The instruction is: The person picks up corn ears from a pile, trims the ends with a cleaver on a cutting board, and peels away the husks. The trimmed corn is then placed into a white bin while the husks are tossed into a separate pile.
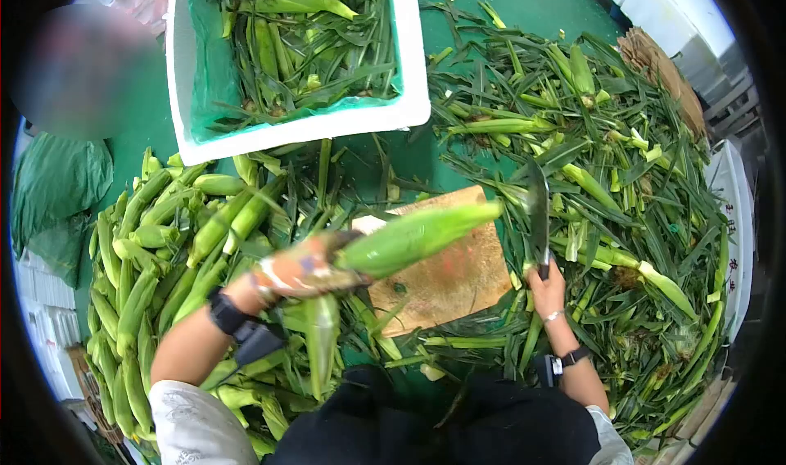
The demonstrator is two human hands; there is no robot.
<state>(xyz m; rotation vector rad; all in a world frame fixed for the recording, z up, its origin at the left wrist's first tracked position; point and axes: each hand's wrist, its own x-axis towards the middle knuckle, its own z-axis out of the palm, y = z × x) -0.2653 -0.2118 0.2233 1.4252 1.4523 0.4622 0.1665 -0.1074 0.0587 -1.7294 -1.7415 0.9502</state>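
A green ear of corn in its husk [417, 237] is gripped at its base by my left hand [307, 267], which wears a patterned glove and is blurred by motion. The ear points right, over the wooden cutting board [446, 281]. To the right of the board, my bare right hand [547, 289] is closed round the handle of a knife [538, 211], its blade pointing away from me. A pile of husked-in corn ears [155, 260] lies to the left. Below my left hand another ear [322, 338] hangs or lies, slightly blurred.
A white foam box [299, 133] with a green liner holds corn and leaves beyond the board. Cut leaves and stalks [606, 170] spread over the right side. A green bag [61, 187] stands at the left; a white container [737, 227] is at the right edge.
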